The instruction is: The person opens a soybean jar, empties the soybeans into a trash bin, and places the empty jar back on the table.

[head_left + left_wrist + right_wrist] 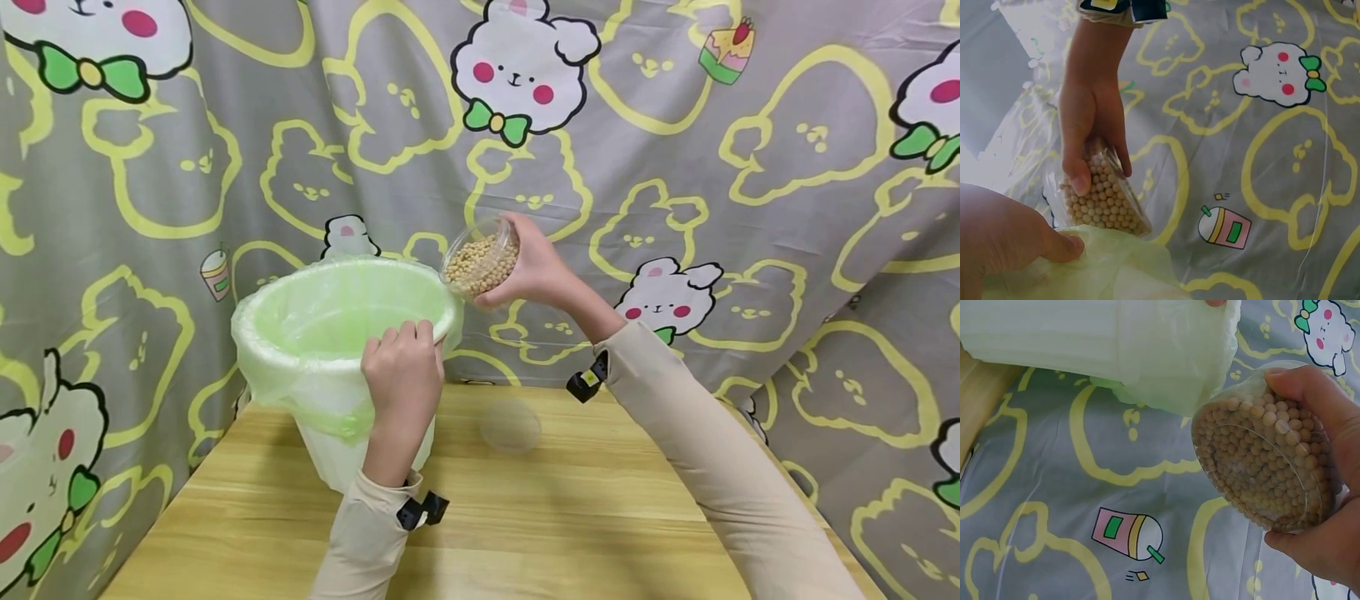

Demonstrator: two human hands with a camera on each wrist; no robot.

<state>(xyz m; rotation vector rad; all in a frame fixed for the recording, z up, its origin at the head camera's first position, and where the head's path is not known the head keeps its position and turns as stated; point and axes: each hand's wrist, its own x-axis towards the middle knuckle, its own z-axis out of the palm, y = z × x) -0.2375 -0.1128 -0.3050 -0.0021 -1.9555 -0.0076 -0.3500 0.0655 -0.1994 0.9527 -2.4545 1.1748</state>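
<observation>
- The bin (330,457) stands at the left of the table (525,521), its mouth wide; a pale green bag (292,385) lines it and folds down over the rim. Keeping that fold snug should stop the bag sliding inward.
- The left hand (405,371) grips the near right part of the rim through the bag, fingers curled over the edge. A firm hold here would steady the bin; pulling down hard could tilt it.
- A clear round lid (510,425) lies on the table, just right of the bin and well below the tub, so it is best left where elbows will not sweep it off.
- The clear tub (491,226) is tilted beside the bin's right rim, mouth toward the bin, with many pale beads (478,265) inside. Whether it touches the rim, I cannot tell. Round beads probably roll freely, so its lip is better set well inside the rim before any steeper tilt, and tipped slowly.
- The right hand (531,265) holds the tub, thumb and fingers partly spread around its side. Squeezing lightly seems wise, as thin plastic could flex and spill.
</observation>
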